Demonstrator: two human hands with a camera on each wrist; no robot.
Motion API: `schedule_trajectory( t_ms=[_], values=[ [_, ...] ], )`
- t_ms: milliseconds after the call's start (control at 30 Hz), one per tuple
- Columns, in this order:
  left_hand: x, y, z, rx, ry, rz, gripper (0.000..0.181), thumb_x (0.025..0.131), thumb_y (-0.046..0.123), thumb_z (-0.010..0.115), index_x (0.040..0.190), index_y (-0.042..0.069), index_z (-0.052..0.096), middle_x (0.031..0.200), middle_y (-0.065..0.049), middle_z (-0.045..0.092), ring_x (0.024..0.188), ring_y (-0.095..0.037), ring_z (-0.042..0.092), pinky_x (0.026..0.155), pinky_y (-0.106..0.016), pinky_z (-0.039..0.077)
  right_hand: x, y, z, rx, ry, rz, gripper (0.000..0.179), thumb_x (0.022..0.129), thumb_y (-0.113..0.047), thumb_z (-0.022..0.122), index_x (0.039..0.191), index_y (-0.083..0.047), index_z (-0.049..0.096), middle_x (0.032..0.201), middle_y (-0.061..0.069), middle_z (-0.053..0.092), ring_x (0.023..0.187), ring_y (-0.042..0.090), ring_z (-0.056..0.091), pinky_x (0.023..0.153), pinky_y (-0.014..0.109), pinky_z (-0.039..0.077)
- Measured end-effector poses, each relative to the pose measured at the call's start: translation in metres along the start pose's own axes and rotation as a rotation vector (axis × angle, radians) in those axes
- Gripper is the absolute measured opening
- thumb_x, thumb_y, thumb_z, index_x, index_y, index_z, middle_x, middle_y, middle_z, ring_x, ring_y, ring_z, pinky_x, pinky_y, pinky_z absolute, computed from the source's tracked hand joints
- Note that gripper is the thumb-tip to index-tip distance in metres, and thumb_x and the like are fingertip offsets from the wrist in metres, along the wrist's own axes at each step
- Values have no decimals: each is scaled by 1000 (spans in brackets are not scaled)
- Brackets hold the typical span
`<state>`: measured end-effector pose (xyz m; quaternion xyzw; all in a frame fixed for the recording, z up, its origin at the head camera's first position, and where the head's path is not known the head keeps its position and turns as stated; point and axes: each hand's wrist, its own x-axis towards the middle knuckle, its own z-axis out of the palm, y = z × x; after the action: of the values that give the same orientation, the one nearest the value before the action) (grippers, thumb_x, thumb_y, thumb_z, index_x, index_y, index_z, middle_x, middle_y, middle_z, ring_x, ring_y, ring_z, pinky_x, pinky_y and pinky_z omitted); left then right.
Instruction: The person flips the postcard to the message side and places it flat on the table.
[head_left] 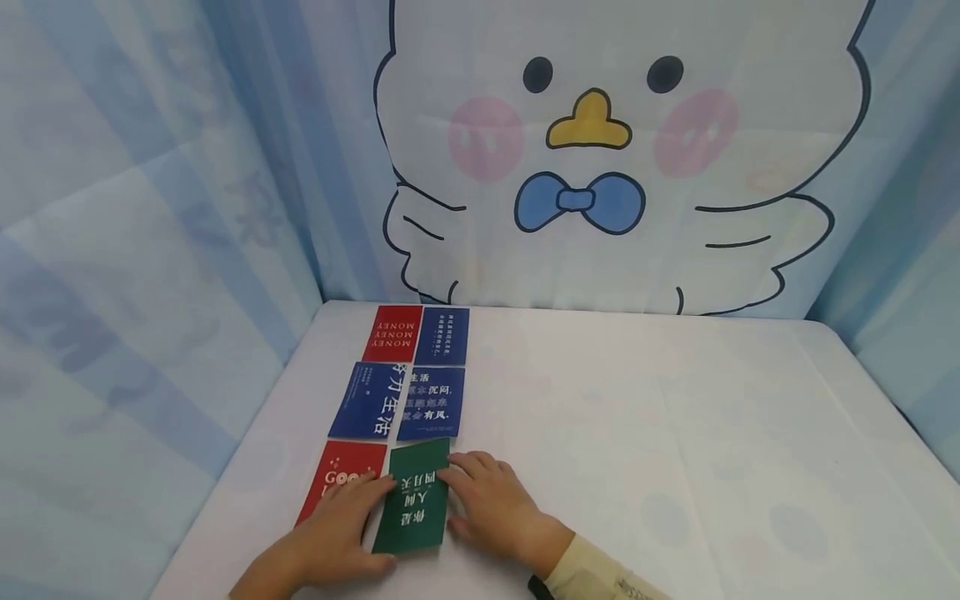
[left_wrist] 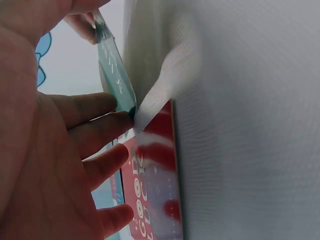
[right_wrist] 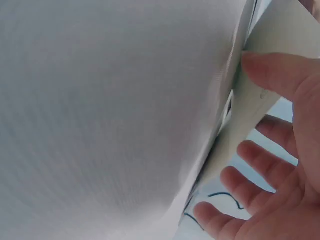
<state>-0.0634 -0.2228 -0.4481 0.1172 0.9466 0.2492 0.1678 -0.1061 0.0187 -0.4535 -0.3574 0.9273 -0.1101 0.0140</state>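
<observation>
A green card (head_left: 415,497) with white characters lies at a slant between the hands, its near end appearing raised off the table. My right hand (head_left: 498,504) pinches its right edge, fingertips on top; in the right wrist view the thumb (right_wrist: 272,72) lies against the card's pale underside (right_wrist: 235,127). At the opposite edge, my left hand (head_left: 330,529) touches the card with nearly straight, spread fingers, as the left wrist view shows. That hand partly covers a red card (head_left: 360,454) with white "GOOD" lettering. This red card lies on the table, left of the green one.
Beyond the hands lie two blue cards (head_left: 363,400) (head_left: 431,408) side by side. Farther back, a red "MONEY" card (head_left: 392,333) adjoins another blue card (head_left: 442,337). A white cloth covers the table (head_left: 637,433). Printed curtains (head_left: 150,250) hang around its sides and back.
</observation>
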Motion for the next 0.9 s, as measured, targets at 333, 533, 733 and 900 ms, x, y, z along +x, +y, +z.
schedule_trajectory(
  t_ms=[333, 533, 733, 900],
  values=[
    [-4, 0, -3, -16, -33, 28, 91, 67, 51, 82, 143, 10, 51, 144, -12, 51, 136, -41, 38, 107, -74, 22, 0, -2, -4, 12, 1, -15, 47, 90, -27, 73, 134, -18, 63, 106, 1, 72, 95, 16, 66, 87, 36, 51],
    [-4, -2, -4, -94, -14, -20, 86, 71, 45, 84, 144, 14, 51, 142, -12, 51, 130, -39, 44, 102, -72, 34, 0, 2, -8, 73, 5, 23, 41, 94, -26, 67, 131, -13, 62, 89, 0, 73, 73, 14, 64, 74, 34, 54],
    [6, 4, 0, -148, 189, -127, 57, 79, 5, 83, 131, 14, 61, 111, 1, 64, 99, -20, 58, 88, -44, 56, -4, 5, -12, 187, 40, 23, 39, 97, -26, 65, 132, -9, 59, 93, -1, 76, 67, 10, 62, 73, 31, 55],
    [8, 13, -1, -189, 413, -74, 44, 87, 2, 76, 126, 11, 57, 101, 1, 71, 89, -16, 67, 84, -37, 58, -4, 4, -10, 213, 281, -54, 24, 95, -15, 67, 117, -5, 64, 85, 2, 75, 62, 10, 63, 59, 24, 52]
  ],
)
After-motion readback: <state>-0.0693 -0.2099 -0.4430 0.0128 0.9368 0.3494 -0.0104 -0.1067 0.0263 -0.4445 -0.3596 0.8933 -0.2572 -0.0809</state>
